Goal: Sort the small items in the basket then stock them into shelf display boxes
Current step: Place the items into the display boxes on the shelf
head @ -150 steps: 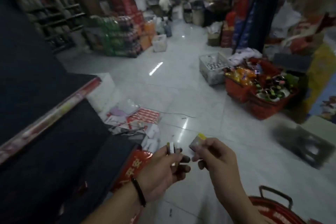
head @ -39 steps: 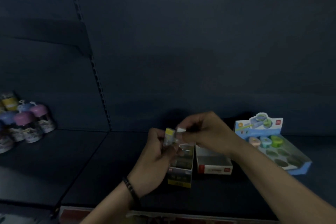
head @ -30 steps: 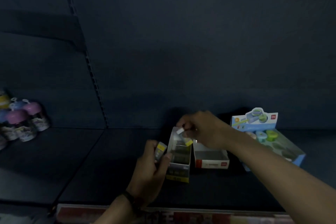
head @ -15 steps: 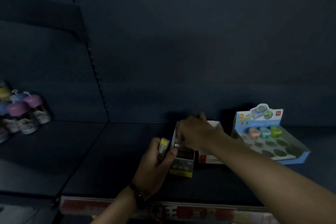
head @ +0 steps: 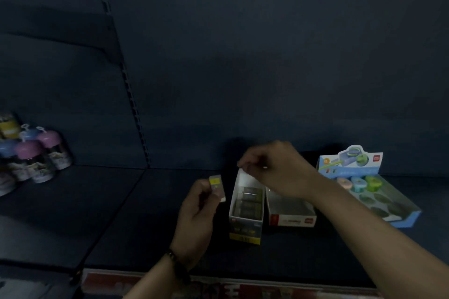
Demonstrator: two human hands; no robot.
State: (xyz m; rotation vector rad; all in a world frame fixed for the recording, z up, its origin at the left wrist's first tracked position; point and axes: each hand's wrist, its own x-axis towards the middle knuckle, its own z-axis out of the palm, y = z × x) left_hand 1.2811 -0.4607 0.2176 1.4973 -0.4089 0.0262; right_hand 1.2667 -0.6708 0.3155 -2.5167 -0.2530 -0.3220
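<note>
Left hand (head: pixel 196 213) pinches a small yellow-topped packet (head: pixel 217 187) just left of the narrow box (head: pixel 245 219). Right hand (head: pixel 274 172) curls over the box's back edge, grip unclear. Box looks part filled; the packet isn't stocked yet.

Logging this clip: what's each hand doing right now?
Left hand: holds a small yellow-topped item.
Right hand: curled over the narrow box; grip cannot be told.
</note>
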